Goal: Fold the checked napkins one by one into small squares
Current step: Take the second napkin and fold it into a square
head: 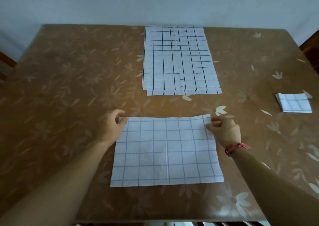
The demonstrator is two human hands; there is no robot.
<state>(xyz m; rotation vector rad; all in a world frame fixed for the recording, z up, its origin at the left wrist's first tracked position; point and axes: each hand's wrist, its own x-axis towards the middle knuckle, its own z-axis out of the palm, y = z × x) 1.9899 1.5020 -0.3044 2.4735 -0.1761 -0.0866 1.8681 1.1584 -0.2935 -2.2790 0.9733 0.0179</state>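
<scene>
No writing seen. A white, blue-checked paper napkin [166, 150] is spread flat near the worktop's [69, 87] front edge; its far corners are pinched, one by the left hand [110, 125], one by the right hand [224, 130], both arms outstretched.

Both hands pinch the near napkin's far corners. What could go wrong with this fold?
The right hand has its corner lifted while the corner in the left hand lies flat, so the napkin may fold skewed. Nothing pins its near edge, so it could slide on the glossy tablecloth instead of folding over.
</scene>
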